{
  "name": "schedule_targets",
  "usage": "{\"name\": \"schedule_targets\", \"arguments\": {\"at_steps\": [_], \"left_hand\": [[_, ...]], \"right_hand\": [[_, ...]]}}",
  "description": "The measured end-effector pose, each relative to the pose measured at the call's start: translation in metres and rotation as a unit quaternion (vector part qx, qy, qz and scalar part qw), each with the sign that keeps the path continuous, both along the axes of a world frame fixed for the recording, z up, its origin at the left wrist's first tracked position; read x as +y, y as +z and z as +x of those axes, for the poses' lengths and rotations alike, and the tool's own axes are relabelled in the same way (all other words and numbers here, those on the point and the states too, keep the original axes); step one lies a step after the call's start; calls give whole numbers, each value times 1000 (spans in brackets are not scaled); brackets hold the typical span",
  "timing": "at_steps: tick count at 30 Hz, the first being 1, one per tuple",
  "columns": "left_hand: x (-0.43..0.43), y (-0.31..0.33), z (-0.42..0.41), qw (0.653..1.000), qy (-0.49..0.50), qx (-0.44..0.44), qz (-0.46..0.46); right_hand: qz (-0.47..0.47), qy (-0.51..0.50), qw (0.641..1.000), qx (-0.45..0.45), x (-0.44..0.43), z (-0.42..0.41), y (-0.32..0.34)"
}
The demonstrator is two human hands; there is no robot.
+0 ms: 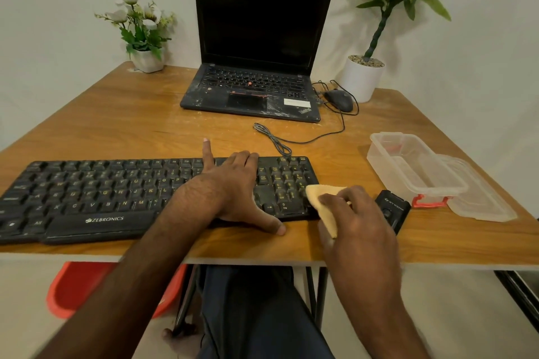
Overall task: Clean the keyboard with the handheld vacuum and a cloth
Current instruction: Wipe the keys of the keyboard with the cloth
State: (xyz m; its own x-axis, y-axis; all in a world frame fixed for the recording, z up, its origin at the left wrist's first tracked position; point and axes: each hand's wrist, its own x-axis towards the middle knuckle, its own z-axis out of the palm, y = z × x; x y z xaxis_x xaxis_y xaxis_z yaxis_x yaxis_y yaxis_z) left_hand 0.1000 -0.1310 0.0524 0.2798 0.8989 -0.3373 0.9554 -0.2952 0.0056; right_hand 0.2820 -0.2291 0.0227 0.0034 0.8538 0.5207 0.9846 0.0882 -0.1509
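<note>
A black keyboard (110, 192) lies along the front of the wooden table (116, 125), its cable coiled behind it. My left hand (236, 186) rests flat on the keyboard's right part, forefinger pointing away and thumb at the front edge. My right hand (355, 221) grips a folded yellow cloth (323, 198) pressed against the keyboard's right end, by the number pad. A black handheld vacuum (392, 208) lies on the table just right of that hand, partly hidden by it.
An open black laptop (256, 67) stands at the back, with a wired mouse (339, 100) beside it. A clear plastic box (408, 166) and its lid (478, 198) sit at the right. Two potted plants (145, 35) (361, 76) flank the laptop. A red stool (75, 288) is under the table.
</note>
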Motion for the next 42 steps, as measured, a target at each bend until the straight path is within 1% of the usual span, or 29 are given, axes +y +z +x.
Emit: {"name": "schedule_targets", "arguments": {"at_steps": [3,8,11,14,16,20,22,24,28,31,33,36,38,40,42], "left_hand": [[1,0,2,1000,-3,7,1],[1,-1,0,1000,-3,9,18],[2,-1,-1,1000,-4,4,11],[3,-2,-2,1000,-1,-5,9],[2,-2,-3,1000,-5,-7,11],[3,-2,-3,1000,-10,0,24],[3,-2,-2,1000,-11,2,21],[2,-3,-2,1000,-10,-1,22],[2,-3,-2,1000,-6,-6,27],[2,-1,-2,1000,-3,-4,18],[3,-2,-1,1000,-4,0,14],[2,-4,-1,1000,-6,1,14],[2,-4,-1,1000,-6,0,17],[2,-4,0,1000,-10,3,26],[2,-3,1,999,-12,8,31]], "right_hand": [[-20,19,998,-47,-5,-11,-4],[-47,78,995,-49,-6,-36,-8],[-57,54,996,-39,-3,-27,-5],[-43,24,999,-10,-2,-9,0],[-41,15,999,-19,0,-11,0],[-61,105,991,-49,7,-27,-3],[-66,103,991,-45,13,-22,2],[-63,91,992,-62,23,-21,14],[-90,115,987,-74,71,-18,35],[-118,122,983,-64,95,-13,44],[-156,165,973,-46,89,-10,41],[-184,222,957,-30,69,1,38],[-181,227,957,-23,67,4,34],[-146,211,966,-29,73,-3,31],[-114,198,972,-55,85,-16,30]]}}
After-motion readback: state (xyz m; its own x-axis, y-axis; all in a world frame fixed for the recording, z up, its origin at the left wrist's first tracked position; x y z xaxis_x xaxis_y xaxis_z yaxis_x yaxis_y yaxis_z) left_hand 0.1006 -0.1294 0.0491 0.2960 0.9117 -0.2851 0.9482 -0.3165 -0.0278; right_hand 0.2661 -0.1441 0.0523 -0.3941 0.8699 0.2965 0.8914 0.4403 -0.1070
